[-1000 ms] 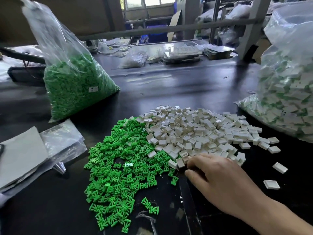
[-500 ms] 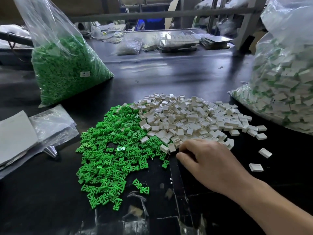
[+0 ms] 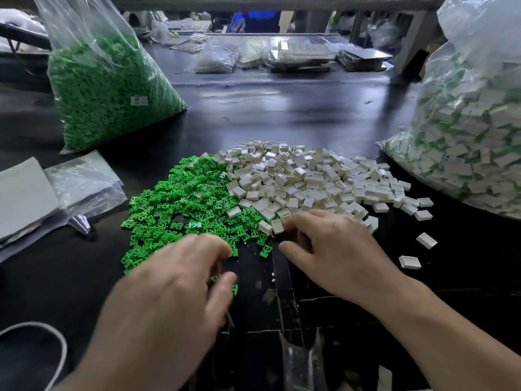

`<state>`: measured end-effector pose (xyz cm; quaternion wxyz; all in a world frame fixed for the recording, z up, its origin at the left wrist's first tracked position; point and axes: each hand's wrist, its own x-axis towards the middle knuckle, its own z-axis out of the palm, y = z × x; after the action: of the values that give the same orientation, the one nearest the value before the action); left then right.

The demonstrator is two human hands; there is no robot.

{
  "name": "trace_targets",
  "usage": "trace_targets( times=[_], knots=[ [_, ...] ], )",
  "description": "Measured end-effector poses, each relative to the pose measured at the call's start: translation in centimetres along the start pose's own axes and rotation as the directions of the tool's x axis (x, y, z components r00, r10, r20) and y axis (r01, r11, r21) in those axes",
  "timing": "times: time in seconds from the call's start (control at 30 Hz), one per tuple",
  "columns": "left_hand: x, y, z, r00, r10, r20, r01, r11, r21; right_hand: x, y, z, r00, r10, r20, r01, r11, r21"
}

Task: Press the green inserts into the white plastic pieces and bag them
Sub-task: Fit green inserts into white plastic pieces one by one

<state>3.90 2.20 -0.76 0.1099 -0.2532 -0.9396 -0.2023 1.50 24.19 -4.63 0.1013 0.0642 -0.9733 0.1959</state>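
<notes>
Work surface: black table (image 3: pixel 282 108).

Green inserts (image 3: pixel 191 204): loose heap at 12 o'clock from the left hand; meets the white heap along its right edge, with some pieces mixed at the border.

White plastic pieces (image 3: pixel 304 179): loose heap at 12 o'clock from the right hand. Stray pieces (image 3: pixel 410 262) at 3 o'clock of that hand, apart from the heap.

Left hand (image 3: pixel 174 283): palm down, blurred, over the near edge of the green heap. Fingers bent; grip cannot be told.

Right hand (image 3: pixel 332 249): palm down at the near edge of the white heap. Fingers curled downward, tips hidden; cannot be told whether a piece is pinched.

Green stock bag (image 3: pixel 107 88): clear, at 10 o'clock of the view, well apart from both hands.

Finished-parts bag (image 3: pixel 473 136): clear, at 2 o'clock; holds white pieces with green showing.

Flat clear bags (image 3: pixel 79 182): at 9 o'clock. White cord (image 3: pixel 42 334): at 7 o'clock.
</notes>
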Motion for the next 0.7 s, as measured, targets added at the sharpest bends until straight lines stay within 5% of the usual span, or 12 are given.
trace_targets(
  times=[0.1,0.17,0.43,0.6,0.7],
  knots=[
    [1.0,-1.9,0.2,0.988,-0.128,0.082,0.099,0.951,0.294,0.0,0.3,-0.1,1.0,0.027,0.001,-0.027,0.994,-0.11],
    [1.1,-2.3,1.0,0.986,-0.118,0.121,0.071,0.939,0.338,0.1,0.7,-0.5,0.998,0.057,0.01,-0.055,0.983,-0.173],
    [3.5,-2.1,2.4,0.964,-0.129,0.233,0.027,0.918,0.396,0.0,-1.0,0.6,0.995,-0.041,0.096,0.053,0.99,-0.131],
    [5.3,-1.7,3.8,0.97,-0.053,0.239,-0.023,0.952,0.306,1.3,0.9,0.2,0.992,0.071,-0.104,-0.092,0.972,-0.215],
    [6.0,-1.1,5.4,0.974,0.059,0.22,-0.116,0.96,0.253,1.7,1.8,0.4,0.995,0.088,-0.042,-0.095,0.963,-0.252]
  ],
)
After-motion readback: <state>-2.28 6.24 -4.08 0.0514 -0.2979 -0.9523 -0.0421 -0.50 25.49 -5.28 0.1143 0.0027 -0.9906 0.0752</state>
